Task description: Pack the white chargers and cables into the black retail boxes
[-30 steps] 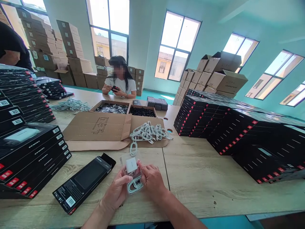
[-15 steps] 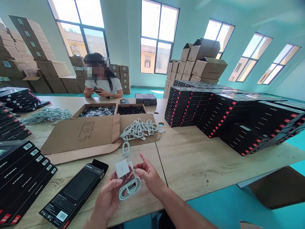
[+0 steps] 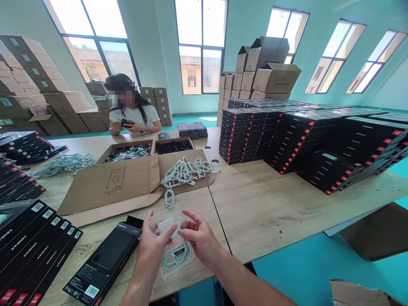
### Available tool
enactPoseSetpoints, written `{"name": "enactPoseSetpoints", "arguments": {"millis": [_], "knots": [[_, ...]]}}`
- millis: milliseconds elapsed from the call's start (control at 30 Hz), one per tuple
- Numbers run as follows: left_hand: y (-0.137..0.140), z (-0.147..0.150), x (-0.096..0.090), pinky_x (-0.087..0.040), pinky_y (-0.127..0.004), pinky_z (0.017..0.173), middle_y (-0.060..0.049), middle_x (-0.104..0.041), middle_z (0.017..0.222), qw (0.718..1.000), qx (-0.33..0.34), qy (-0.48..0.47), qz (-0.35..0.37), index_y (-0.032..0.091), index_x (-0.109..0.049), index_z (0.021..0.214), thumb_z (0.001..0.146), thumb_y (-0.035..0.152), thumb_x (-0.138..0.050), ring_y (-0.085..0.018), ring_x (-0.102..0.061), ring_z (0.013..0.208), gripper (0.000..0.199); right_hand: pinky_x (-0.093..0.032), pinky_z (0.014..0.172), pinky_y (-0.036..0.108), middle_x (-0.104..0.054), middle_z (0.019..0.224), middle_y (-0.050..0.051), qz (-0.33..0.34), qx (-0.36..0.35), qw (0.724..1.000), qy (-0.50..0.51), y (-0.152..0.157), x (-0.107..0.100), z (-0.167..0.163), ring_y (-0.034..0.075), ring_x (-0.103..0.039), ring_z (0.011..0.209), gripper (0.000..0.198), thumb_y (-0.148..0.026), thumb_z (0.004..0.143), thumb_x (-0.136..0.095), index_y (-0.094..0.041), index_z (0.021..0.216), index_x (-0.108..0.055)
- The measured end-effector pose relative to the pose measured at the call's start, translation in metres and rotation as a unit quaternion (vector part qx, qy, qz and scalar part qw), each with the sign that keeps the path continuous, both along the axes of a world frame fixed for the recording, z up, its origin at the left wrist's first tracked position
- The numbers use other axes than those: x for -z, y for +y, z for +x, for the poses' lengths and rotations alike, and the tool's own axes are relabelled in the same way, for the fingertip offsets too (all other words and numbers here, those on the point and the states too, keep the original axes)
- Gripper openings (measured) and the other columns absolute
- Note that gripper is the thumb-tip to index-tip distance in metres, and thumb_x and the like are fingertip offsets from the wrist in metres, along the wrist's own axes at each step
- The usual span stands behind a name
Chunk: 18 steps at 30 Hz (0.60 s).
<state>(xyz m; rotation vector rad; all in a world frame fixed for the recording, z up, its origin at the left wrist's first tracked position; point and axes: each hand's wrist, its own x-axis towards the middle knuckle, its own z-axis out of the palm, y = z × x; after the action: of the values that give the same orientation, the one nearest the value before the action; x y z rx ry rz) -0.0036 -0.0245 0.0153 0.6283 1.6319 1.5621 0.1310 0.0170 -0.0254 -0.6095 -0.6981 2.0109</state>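
In the head view my left hand [image 3: 151,244] grips a clear plastic tray [image 3: 165,272] from its left side, thumb laid across a white charger block [image 3: 163,224] seated in the tray's upper part. Below the charger lies a coiled white cable [image 3: 175,260] with a black label band. My right hand [image 3: 202,238] pinches the cable's upper end at the tray's right edge, its index finger raised; the fingertips partly hide the plug. To the left, a black retail box [image 3: 108,259] lies on the table with its far end flap raised.
Stacked black boxes stand at left [image 3: 35,250] and right [image 3: 242,134]. Ahead are a cardboard sheet [image 3: 111,182], a pile of white cables [image 3: 188,172] and open cartons of small parts [image 3: 174,146]. A co-worker [image 3: 134,110] sits opposite, holding a small dark object.
My left hand has come up over the charger, thumb now across it. The tray has shifted slightly right and my right fingers have closed in. The camera view has tilted a little.
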Motion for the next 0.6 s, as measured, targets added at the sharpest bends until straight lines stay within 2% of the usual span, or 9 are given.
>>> {"name": "enactPoseSetpoints", "arguments": {"millis": [100,200,300,367,433,500,567,600], "knots": [[0.003,-0.002,0.0,-0.052,-0.026,0.052,-0.006,-0.067,0.101,0.997,0.007,0.07,-0.01,0.024,-0.03,0.159,0.054,0.032,-0.097,-0.017,-0.065,0.066,0.125,-0.049,0.072,0.026,-0.071,0.082,-0.003,0.007,-0.012,1.0,0.01,-0.002,0.002,0.002,0.013,-0.066,0.072,0.073,-0.021,0.056,-0.092,-0.019,0.124,-0.066],[0.007,-0.004,0.006,-0.047,-0.024,0.047,-0.003,-0.066,0.091,0.995,0.043,0.087,-0.012,0.024,-0.027,0.16,0.055,0.032,-0.096,-0.014,-0.061,0.056,0.126,-0.05,0.066,0.025,-0.066,0.077,-0.006,0.024,-0.046,0.999,-0.015,0.004,0.003,0.008,0.012,-0.065,0.068,0.082,-0.029,0.061,-0.091,-0.02,0.136,-0.058],[0.009,-0.002,0.015,-0.045,-0.024,0.044,-0.004,-0.065,0.09,0.991,0.08,0.104,-0.027,0.022,-0.022,0.161,0.057,0.034,-0.095,-0.014,-0.06,0.055,0.127,-0.055,0.058,0.027,-0.059,0.076,-0.007,0.079,-0.088,0.989,-0.084,0.018,0.002,0.016,0.015,-0.066,0.067,0.091,-0.041,0.074,-0.083,-0.023,0.152,-0.04],[0.01,-0.001,0.019,-0.047,-0.025,0.048,-0.007,-0.066,0.095,0.987,0.106,0.113,-0.038,0.022,-0.019,0.161,0.059,0.037,-0.094,-0.016,-0.063,0.059,0.128,-0.057,0.054,0.028,-0.059,0.079,-0.006,0.116,-0.123,0.979,-0.116,0.028,0.0,0.023,0.017,-0.068,0.07,0.089,-0.043,0.079,-0.079,-0.025,0.155,-0.036],[0.008,-0.004,0.018,-0.055,-0.031,0.059,-0.014,-0.066,0.109,0.983,0.135,0.114,-0.045,0.02,-0.016,0.161,0.063,0.044,-0.091,-0.022,-0.07,0.074,0.126,-0.059,0.055,0.028,-0.061,0.083,-0.005,0.137,-0.152,0.97,-0.128,0.035,-0.001,0.029,0.017,-0.069,0.074,0.081,-0.041,0.08,-0.077,-0.025,0.151,-0.041],[0.006,-0.016,0.014,-0.058,-0.04,0.083,-0.022,-0.06,0.131,0.979,0.147,0.136,-0.037,0.016,-0.019,0.16,0.066,0.052,-0.085,-0.031,-0.071,0.104,0.121,-0.06,0.056,0.028,-0.063,0.085,-0.004,0.142,-0.158,0.967,-0.139,0.038,0.0,0.035,0.017,-0.07,0.073,0.074,-0.041,0.081,-0.075,-0.024,0.147,-0.046],[0.002,-0.039,0.008,-0.05,-0.048,0.104,-0.025,-0.049,0.148,0.961,0.122,0.245,-0.04,0.014,-0.028,0.157,0.07,0.061,-0.075,-0.038,-0.057,0.13,0.11,-0.058,0.055,0.027,-0.067,0.088,-0.003,0.135,-0.148,0.968,-0.149,0.04,0.002,0.041,0.017,-0.071,0.073,0.072,-0.041,0.08,-0.074,-0.025,0.145,-0.046],[0.0,-0.053,0.006,-0.044,-0.052,0.111,-0.025,-0.045,0.151,0.937,0.092,0.334,-0.055,0.012,-0.035,0.154,0.072,0.066,-0.068,-0.04,-0.049,0.138,0.104,-0.058,0.054,0.027,-0.068,0.088,-0.002,0.127,-0.142,0.97,-0.151,0.04,0.003,0.043,0.018,-0.072,0.073,0.072,-0.04,0.079,-0.074,-0.025,0.143,-0.046]]}}
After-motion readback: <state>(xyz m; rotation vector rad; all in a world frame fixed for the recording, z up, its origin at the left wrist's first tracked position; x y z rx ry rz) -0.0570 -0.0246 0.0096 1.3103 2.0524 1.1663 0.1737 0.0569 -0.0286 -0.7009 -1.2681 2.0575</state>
